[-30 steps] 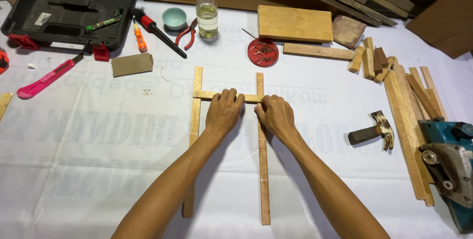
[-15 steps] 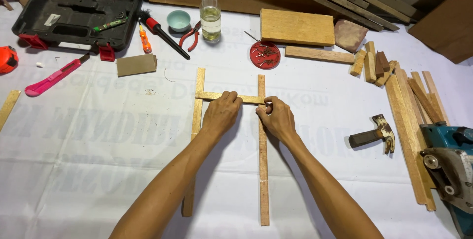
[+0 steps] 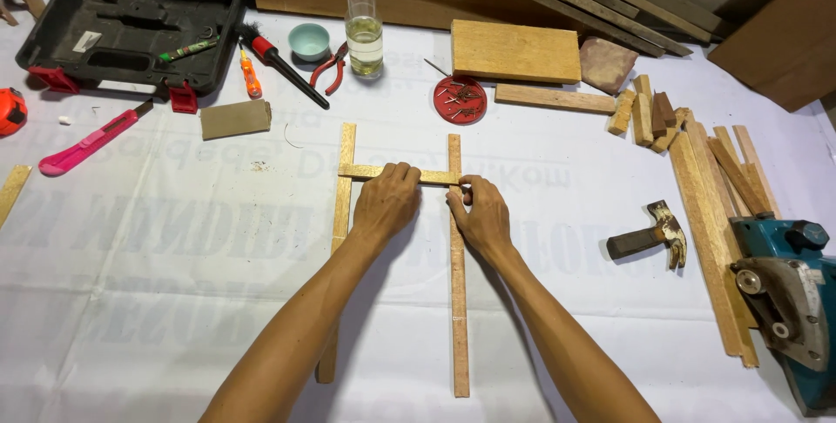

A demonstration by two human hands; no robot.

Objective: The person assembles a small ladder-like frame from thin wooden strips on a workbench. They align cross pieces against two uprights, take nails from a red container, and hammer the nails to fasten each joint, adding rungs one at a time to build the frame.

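Looking down: I see both hands meeting over a small frame of wood strips near the middle of the desk (image 3: 174, 301).
Left hand (image 3: 386, 201): it lies palm down on the short cross strip (image 3: 374, 171), fingers curled over it and pressing it flat; a holding press, not a closed fist.
Right hand (image 3: 481, 214): its fingertips pinch at the joint where the cross strip meets the right long strip (image 3: 458, 301); whether something small sits between the fingers I cannot tell.
Left long strip (image 3: 343, 205): it lies parallel to the right one, partly hidden by the left forearm, with the cross strip laid over its upper part.
Progress: I judge the frame barely begun; two rails lie side by side and one rung bridges them near their far ends, while the near stretch carries no rung. Whether the rung is fixed I cannot tell.
Supplies: a red dish of nails (image 3: 459, 98) sits just beyond the frame toward the far edge, a hammer (image 3: 649, 236) lies to the right, well apart from the hands, and spare slats (image 3: 714, 214) are stacked along the right edge.
Room: the near half and the left side show open white cover; the right edge is crowded by the slats and a blue power planer (image 3: 788, 301), and the far edge by a tool case (image 3: 131, 31), a bottle (image 3: 363, 22) and pliers (image 3: 329, 66).
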